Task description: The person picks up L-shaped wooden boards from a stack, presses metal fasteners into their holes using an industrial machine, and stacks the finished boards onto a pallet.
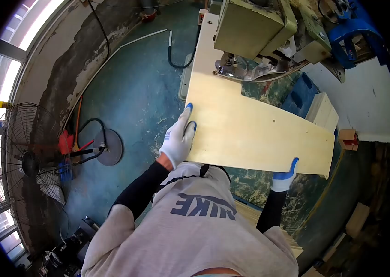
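A wide pale wooden board [250, 134] with a notch in its far edge lies in front of my body, its far left part beneath a green machine [255, 27]. My left hand [180, 136], in a white glove with blue fingertips, holds the board's left edge, thumb and fingers resting on top. At the near edge on the right, my right hand [286, 174] grips the board, with one blue fingertip on top and the other fingers hidden beneath. The machine's metal working parts [232, 67] sit just beyond the board's notch.
A standing fan [30, 164] with a round base [109, 147] is at the left by the windows. Stacked wood pieces [323, 113] and a small wooden box [348, 139] are at the right. Blue machinery [352, 34] stands at the upper right. More boards [246, 212] lie beside my body.
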The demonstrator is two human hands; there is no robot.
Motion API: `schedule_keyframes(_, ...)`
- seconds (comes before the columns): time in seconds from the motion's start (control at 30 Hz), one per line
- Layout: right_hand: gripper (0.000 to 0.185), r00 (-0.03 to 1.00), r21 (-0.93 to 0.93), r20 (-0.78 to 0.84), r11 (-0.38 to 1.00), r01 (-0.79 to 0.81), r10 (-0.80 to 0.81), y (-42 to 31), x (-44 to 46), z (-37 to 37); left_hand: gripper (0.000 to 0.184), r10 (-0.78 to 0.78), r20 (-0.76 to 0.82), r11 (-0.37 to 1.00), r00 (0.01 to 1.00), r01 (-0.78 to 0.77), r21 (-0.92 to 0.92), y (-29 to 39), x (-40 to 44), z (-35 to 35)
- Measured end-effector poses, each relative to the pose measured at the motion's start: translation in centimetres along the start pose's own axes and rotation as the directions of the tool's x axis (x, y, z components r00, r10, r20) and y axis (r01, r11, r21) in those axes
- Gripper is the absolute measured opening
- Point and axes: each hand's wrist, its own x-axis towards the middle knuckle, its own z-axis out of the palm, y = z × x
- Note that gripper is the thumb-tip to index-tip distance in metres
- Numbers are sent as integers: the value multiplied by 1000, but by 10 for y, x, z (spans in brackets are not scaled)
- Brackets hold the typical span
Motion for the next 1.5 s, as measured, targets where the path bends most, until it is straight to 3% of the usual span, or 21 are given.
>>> schedule_keyframes(0.1,52,982,203,14,961,-186,187,12,-11,26,50,-26,-93,1000,995,26,-8,-27,-35,-25)
schedule_keyframes(0.2,53,978,160,35,965,-209,206,41,-15,62,50,-82,-221,992,972,57,-116,-58,-48,-65)
schedule_keyframes(0.3,52,955,196,151,939,-282,255,66,-10,94,50,-66,-253,997,965,56,-48,-79,-39,-111)
schedule_keyframes(0.33,49,970,149,101,961,-233,220,69,-13,116,51,-73,-260,996,963,54,-76,-81,-33,-123)
schedule_keyframes(0.37,46,965,216,125,943,-253,231,76,-14,125,51,-77,-270,993,960,49,-107,-82,-27,-134)
schedule_keyframes(0.5,44,952,265,163,918,-296,260,96,-4,146,52,-79,-247,983,966,34,-179,-99,0,-163)
schedule_keyframes(0.6,43,952,287,213,918,-275,219,99,0,159,53,33,-222,999,975,-29,21,-98,18,-173)
schedule_keyframes(0.7,43,968,311,168,921,-233,188,100,18,163,54,59,-206,997,977,-67,-32,-104,45,-170)
schedule_keyframes(0.77,43,973,310,156,927,-213,172,100,32,165,55,112,-197,993,974,-103,57,-104,64,-163)
schedule_keyframes(0.9,41,967,289,212,937,-199,140,96,50,165,56,54,-151,995,987,-41,89,-101,95,-158)
schedule_keyframes(0.97,40,971,278,199,943,-184,131,95,50,162,56,45,-132,991,990,-28,129,-101,98,-157)
schedule_keyframes(1.03,38,985,284,69,944,-169,156,85,37,184,57,57,-118,981,991,-33,193,-109,96,-163)
schedule_keyframes(1.17,36,987,315,44,935,-160,154,89,36,182,56,-23,-58,987,998,32,158,-108,114,-163)
schedule_keyframes(1.3,37,992,254,-55,962,-97,115,85,27,197,56,6,-54,985,999,3,172,-114,127,-172)
schedule_keyframes(1.33,37,992,274,6,954,-122,125,88,22,196,56,14,-64,984,998,-2,179,-119,125,-175)
schedule_keyframes(1.37,37,982,280,-55,947,-157,179,93,19,193,56,12,-66,982,998,1,190,-127,122,-176)
schedule_keyframes(1.43,38,979,312,47,928,-202,197,107,26,178,55,53,-40,965,998,-41,257,-129,126,-178)
schedule_keyframes(1.5,39,984,228,-48,961,-155,170,107,25,188,54,17,-8,956,1000,-14,293,-118,134,-178)
